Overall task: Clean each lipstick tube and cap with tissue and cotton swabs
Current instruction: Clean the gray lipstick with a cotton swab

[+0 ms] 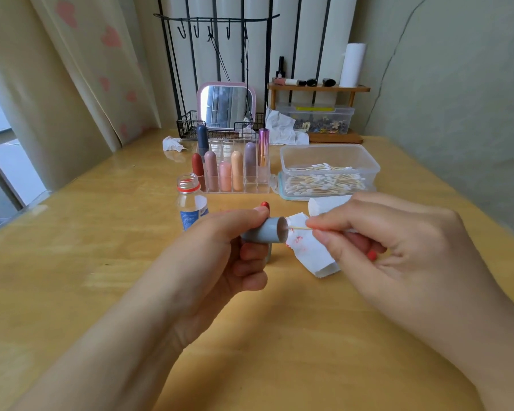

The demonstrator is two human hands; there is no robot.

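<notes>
The left hand point(220, 256) grips a grey lipstick cap point(266, 232) above the surface point(101, 262), its open mouth turned right. It looks light, stiff and smooth, likely slippery, so holding round the barrel suits. The right hand point(392, 247) pinches a cotton swab point(298, 228), thin and easily snapped, its tip at the cap's mouth, over a red-stained tissue point(312, 253).

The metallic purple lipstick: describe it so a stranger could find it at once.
Start at the clear box of cotton swabs on the wooden table. Just left of it is a clear organizer holding upright lipsticks. The metallic purple lipstick stands at its right end, the only shiny, flat-topped tube; its neighbours are matte with rounded tops.
</notes>
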